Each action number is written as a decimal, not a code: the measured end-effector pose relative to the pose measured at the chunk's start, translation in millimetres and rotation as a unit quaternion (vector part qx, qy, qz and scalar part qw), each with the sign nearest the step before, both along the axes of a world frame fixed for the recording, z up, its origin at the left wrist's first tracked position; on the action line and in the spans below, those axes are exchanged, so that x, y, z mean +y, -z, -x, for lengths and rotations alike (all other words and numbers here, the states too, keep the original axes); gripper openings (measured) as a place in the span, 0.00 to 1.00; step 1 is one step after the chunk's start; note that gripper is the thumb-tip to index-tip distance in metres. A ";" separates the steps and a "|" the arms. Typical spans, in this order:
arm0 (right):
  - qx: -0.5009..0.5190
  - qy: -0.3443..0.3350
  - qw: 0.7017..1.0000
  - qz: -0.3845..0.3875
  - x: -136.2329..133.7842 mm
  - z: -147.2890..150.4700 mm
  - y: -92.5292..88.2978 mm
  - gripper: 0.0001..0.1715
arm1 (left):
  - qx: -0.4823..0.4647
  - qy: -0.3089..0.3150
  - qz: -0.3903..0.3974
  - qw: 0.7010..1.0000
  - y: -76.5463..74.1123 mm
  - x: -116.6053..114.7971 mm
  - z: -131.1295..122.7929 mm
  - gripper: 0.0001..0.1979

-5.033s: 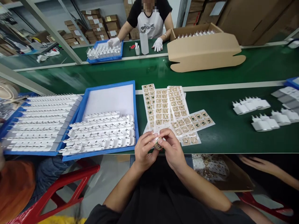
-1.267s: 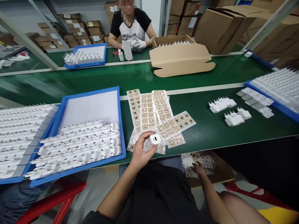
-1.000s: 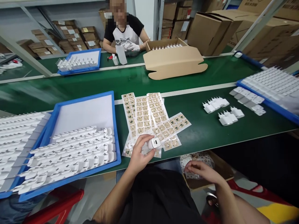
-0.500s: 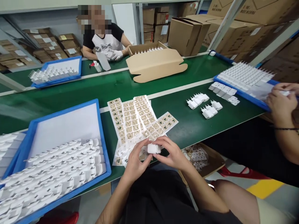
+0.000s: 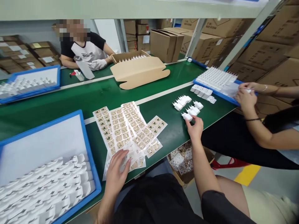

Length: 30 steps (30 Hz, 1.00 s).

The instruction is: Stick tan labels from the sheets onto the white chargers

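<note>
My right hand [image 5: 195, 127] pinches a white plug adapter [image 5: 187, 117] at the near end of a small group of adapters on the green table. My left hand [image 5: 118, 169] rests over the near edge of the sticker sheets, fingers apart, with nothing visible in it. The sheets [image 5: 120, 127] carry rows of tan stickers and lie fanned and overlapping in front of me. Another row of white adapters [image 5: 182, 102] stands just behind the group at my right hand.
A blue-rimmed tray [image 5: 85, 137] with white parts is at the left. Another tray [image 5: 217, 96] of adapters stands right, beside a co-worker's hands [image 5: 247, 96]. An open carton [image 5: 140, 70] lies across the table. A person with white gloves sits opposite.
My hands have parted. The right one has moved right to the adapter group with the adapter; the left one has let go and lowered onto the sheets. The view has shifted.
</note>
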State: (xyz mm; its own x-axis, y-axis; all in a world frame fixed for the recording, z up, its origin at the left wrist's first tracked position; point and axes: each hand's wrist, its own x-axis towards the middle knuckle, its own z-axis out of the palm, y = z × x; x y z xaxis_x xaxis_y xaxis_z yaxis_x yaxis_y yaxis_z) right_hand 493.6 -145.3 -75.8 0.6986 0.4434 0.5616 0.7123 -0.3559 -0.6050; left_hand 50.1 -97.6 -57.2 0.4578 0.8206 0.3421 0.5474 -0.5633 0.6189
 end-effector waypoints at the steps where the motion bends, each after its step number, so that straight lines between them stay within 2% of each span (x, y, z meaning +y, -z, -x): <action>1: -0.004 0.003 1.000 0.007 0.2 -2.4 1.5 0.20 | 0.012 -0.006 -0.008 1.000 0.8 0.7 1.5 0.15; 6: -0.090 0.041 0.995 0.023 3.4 7.9 -0.6 0.27 | 0.103 -0.049 -0.033 0.993 4.8 1.7 4.0 0.20; 8: -0.110 -0.007 0.994 0.008 11.3 29.4 -9.1 0.24 | 0.138 -0.053 -0.028 0.989 6.3 1.6 3.3 0.21; 9: -0.109 -0.062 0.992 0.005 16.9 45.0 -15.0 0.22 | 0.149 -0.052 -0.025 0.987 7.0 1.6 3.0 0.22; 11: -0.092 -0.228 0.969 0.026 30.8 83.3 -27.4 0.17 | 0.161 -0.050 -0.021 0.986 7.9 1.7 3.0 0.21; 13: -0.086 -0.400 0.909 0.075 46.5 124.6 -37.4 0.15 | 0.162 -0.047 -0.018 0.985 8.5 1.7 4.0 0.21; 14: -0.094 -0.462 0.876 0.104 54.4 143.8 -40.6 0.15 | 0.161 -0.047 -0.018 0.986 8.6 1.6 4.8 0.21; 16: -0.117 -0.533 0.823 0.162 69.1 174.8 -43.1 0.17 | 0.158 -0.047 -0.015 0.986 8.7 1.3 6.8 0.21; 19: -0.136 -0.565 0.783 0.221 85.6 200.4 -40.9 0.15 | 0.151 -0.049 -0.005 0.987 8.4 -0.2 9.9 0.20; 23: -0.110 -0.588 0.767 0.234 96.3 207.3 -40.0 0.05 | 0.132 -0.060 0.025 0.989 1.8 -2.9 9.7 0.20; 28: -0.060 -0.628 0.744 0.221 98.2 205.6 -54.1 0.04 | 0.065 -0.050 0.077 0.994 -25.9 7.1 -6.3 0.29; 30: -0.049 -0.646 0.737 0.193 97.0 206.2 -62.6 0.04 | 0.024 -0.054 0.109 0.992 -37.2 16.8 -14.8 0.24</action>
